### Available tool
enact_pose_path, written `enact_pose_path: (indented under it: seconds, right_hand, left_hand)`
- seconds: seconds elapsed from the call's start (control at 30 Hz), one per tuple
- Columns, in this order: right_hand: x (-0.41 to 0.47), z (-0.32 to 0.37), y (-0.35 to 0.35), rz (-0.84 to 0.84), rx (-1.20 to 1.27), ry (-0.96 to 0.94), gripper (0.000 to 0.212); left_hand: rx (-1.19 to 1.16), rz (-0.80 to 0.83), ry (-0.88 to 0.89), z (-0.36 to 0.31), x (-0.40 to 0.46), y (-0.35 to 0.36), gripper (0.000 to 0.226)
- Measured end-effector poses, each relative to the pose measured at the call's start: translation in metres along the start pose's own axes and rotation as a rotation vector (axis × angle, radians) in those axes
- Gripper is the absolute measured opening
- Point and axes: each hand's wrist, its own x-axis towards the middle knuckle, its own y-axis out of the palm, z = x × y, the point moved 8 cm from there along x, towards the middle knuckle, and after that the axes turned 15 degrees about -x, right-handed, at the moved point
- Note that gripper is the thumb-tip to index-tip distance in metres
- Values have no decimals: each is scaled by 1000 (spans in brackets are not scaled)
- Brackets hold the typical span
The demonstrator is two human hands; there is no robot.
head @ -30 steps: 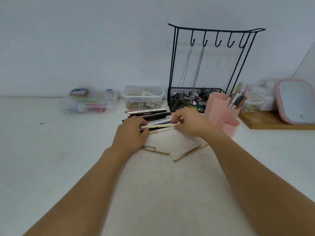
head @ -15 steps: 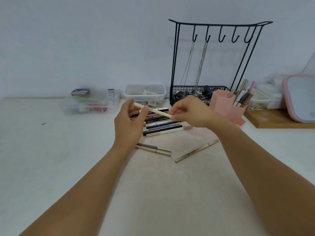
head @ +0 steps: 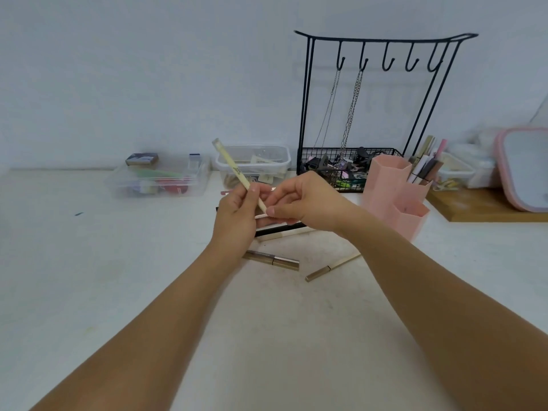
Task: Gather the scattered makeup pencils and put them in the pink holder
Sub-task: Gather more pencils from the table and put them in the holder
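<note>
A cream makeup pencil [head: 233, 166] is held up above the table, tilted with its top end to the upper left. My left hand [head: 235, 215] grips its middle and my right hand [head: 302, 200] pinches its lower end. Behind and under my hands lie more pencils [head: 281, 231], partly hidden. Two gold-toned pencils lie nearer: one [head: 271, 258] below my left wrist and one [head: 332, 266] beside my right forearm. The pink holder [head: 388, 185] stands to the right with several pencils in its back compartment.
A black wire jewellery stand [head: 370, 93] with hanging chains stands behind the holder. Two clear plastic boxes [head: 157, 179] [head: 255, 161] sit by the wall. A wooden board [head: 480, 204] with a pink-rimmed mirror [head: 523, 167] is at the far right.
Both hands lifted the cream pencil off the pile on the table and swung its far end upward, from lying flat to steeply tilted.
</note>
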Motion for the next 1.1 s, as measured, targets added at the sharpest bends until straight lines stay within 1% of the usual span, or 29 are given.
enact_pose_path:
  seconds: [0.1, 0.17, 0.23, 0.33, 0.4, 0.5, 0.6, 0.7, 0.77, 0.83, 0.9, 1.0, 1.03, 1.1]
  right_hand:
    - [-1, -3, -14, 13, -359, -5, 11]
    - [-4, -14, -21, 103, -561, 39, 13]
    - [-6, -26, -25, 172, -676, 87, 14]
    - [-6, -34, -24, 203, -738, 118, 14]
    - [-5, -36, -19, 231, -760, 121, 15]
    - [-4, -40, -18, 226, -771, 132, 15]
    - [-3, -41, -15, 214, -786, 136, 18]
    - [-5, -40, -13, 230, -785, 121, 16]
    - [-5, -39, -20, 235, -750, 106, 12]
    - [-6, -35, -36, 189, -645, 106, 8]
    - [-8, -29, -49, 114, -432, 106, 8]
    - [-11, -14, -42, 62, 5, 112, 12]
    - [-10, -9, -34, 60, 108, 110, 15]
    - [-7, -1, -18, 43, 232, 94, 17]
  left_hand:
    - [-33, -70, -29, 1, 5, -10, 29]
    - [-38, -109, -62, 5, 9, -17, 29]
    - [-77, -129, -84, 6, 11, -21, 30]
    - [-114, -154, -126, 5, 12, -21, 43]
    - [-111, -151, -138, 5, 12, -20, 47]
    - [-75, -112, -103, 5, 12, -20, 44]
    - [15, -125, -52, 5, 15, -24, 39]
    - [32, -137, -18, 2, 16, -26, 30]
    - [-1, -156, -16, 0, 17, -28, 29]
    - [-54, -176, -44, 1, 16, -28, 29]
    - [-107, -161, -97, 4, 14, -23, 28]
    - [-214, -53, -182, 8, 7, -7, 27]
    - [-245, -16, -205, 8, 5, -2, 27]
    - [-265, 46, -238, 8, 0, 6, 28]
